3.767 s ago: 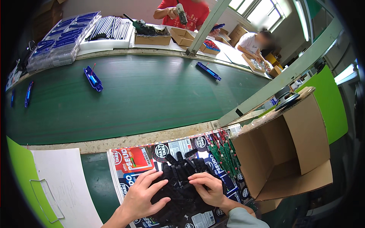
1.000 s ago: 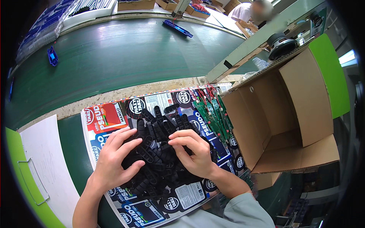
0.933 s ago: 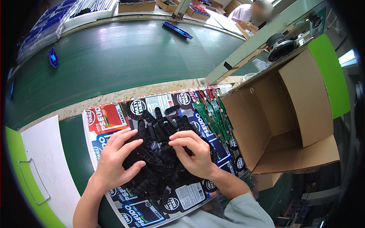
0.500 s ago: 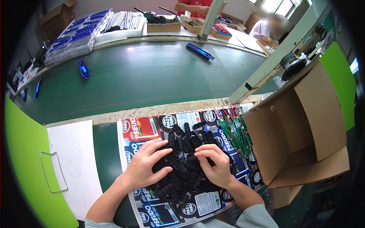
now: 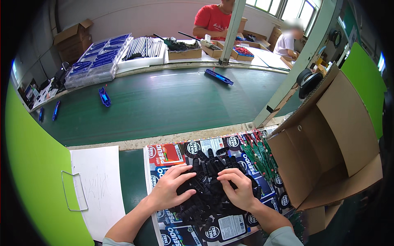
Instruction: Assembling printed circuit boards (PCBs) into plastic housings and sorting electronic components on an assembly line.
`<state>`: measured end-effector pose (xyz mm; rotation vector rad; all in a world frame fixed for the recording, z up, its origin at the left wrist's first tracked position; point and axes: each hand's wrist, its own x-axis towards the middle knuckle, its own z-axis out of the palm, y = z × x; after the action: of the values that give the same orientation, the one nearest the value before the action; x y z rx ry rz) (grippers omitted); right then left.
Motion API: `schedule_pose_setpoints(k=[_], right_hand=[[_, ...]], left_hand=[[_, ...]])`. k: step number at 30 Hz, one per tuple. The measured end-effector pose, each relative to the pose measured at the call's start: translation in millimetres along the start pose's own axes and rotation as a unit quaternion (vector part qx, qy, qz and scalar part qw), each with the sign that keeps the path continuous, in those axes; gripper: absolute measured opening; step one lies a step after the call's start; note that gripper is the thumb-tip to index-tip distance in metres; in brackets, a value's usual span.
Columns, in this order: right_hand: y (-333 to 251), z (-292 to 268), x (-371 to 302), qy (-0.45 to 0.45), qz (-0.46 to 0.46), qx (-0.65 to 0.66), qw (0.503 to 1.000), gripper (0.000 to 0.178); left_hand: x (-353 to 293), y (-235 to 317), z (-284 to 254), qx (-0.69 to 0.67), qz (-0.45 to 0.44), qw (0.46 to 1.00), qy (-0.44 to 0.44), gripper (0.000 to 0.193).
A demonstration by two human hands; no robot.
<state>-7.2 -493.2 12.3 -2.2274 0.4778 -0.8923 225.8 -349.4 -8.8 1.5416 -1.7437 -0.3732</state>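
Note:
A heap of small black plastic parts [image 5: 205, 201], several of them elongated clips, lies on a printed sheet [image 5: 167, 155]. At the heap's left side rests my left hand [image 5: 170, 190], fingers spread and thumb apart, touching the parts with no piece plainly gripped. My right hand [image 5: 242, 192] is over the heap's right side, its fingers curled and the fingertips near the thumb tip. Whether a black part is pinched there cannot be made out against the dark heap. Green circuit boards [image 5: 259, 158] with red wires lie beyond the heap to the right.
An open cardboard box [image 5: 324, 164] stands at right. On the left are a white paper [image 5: 98, 184] and a green panel [image 5: 41, 172]. Beyond runs a green conveyor belt [image 5: 156, 106] with blue casings [image 5: 219, 76]. Two people sit across it, beside trays and boxes [image 5: 184, 53].
The head view has tilted up, so the scene sits lower and farther right. Both hands stay at the black heap with nearly the same finger poses.

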Motion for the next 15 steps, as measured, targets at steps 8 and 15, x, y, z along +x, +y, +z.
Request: schedule_pose_setpoints(k=[8, 15], right_hand=[[0.2, -0.8, 1.4, 0.001, -0.002, 0.005, 1.0, 0.015], [-0.4, 0.8, -0.1, 0.002, 0.001, 0.01, 1.0, 0.015]], left_hand=[[2.5, -1.5, 0.3, -0.002, 0.006, 1.0, 0.001, 0.056], [2.0, 1.1, -1.4, 0.0, 0.004, 1.0, 0.002, 0.056]])
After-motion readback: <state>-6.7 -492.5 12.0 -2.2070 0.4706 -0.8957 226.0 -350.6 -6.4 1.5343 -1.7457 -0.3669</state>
